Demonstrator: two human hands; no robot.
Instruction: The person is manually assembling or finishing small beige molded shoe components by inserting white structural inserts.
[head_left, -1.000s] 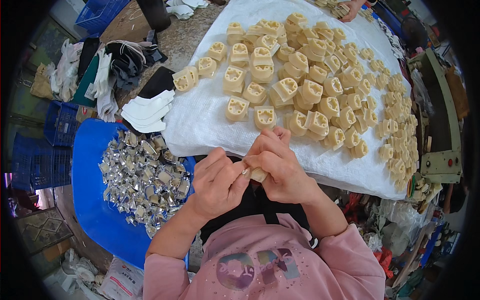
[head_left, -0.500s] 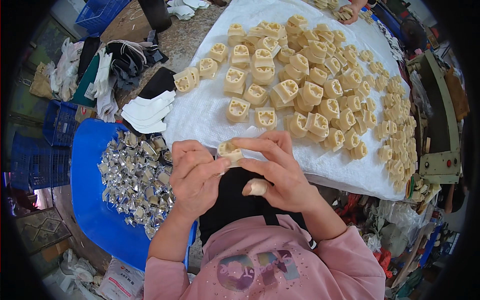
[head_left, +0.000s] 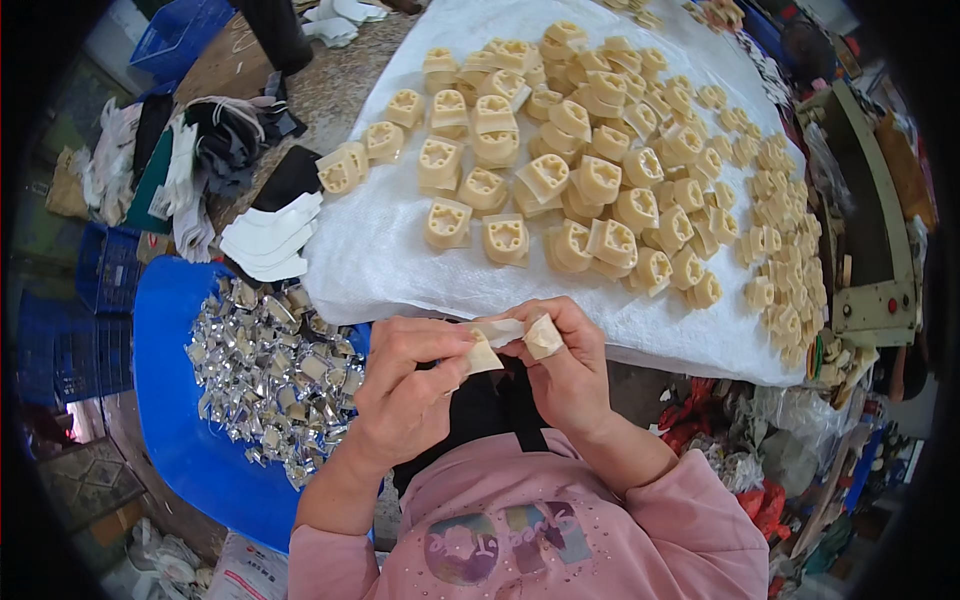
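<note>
My left hand [head_left: 412,385] pinches a small cream moulded part [head_left: 483,354] between thumb and fingers, just off the near edge of the cloth-covered table. From the part's upper side a thin whitish strip [head_left: 502,331] stretches to my right hand [head_left: 572,365], whose closed thumb and fingers grip its other end. A cream wrap [head_left: 544,338] covers the tip of my right thumb. My fingers hide much of the part. Beyond my hands, many matching cream parts [head_left: 505,238] lie on the white cloth [head_left: 400,285], piled thicker toward the middle.
At the left, a blue tub [head_left: 165,400] holds many shiny silver-wrapped pieces [head_left: 275,380]. White curved sheets [head_left: 270,238] lie beside the cloth, near gloves and dark fabric [head_left: 225,140]. A green metal machine frame [head_left: 875,240] stands at the right, above plastic bags and scraps [head_left: 790,420].
The cream part has turned in my left hand, its hollow no longer facing up. My right hand has moved off it and draws out the whitish strip. The view has shifted slightly.
</note>
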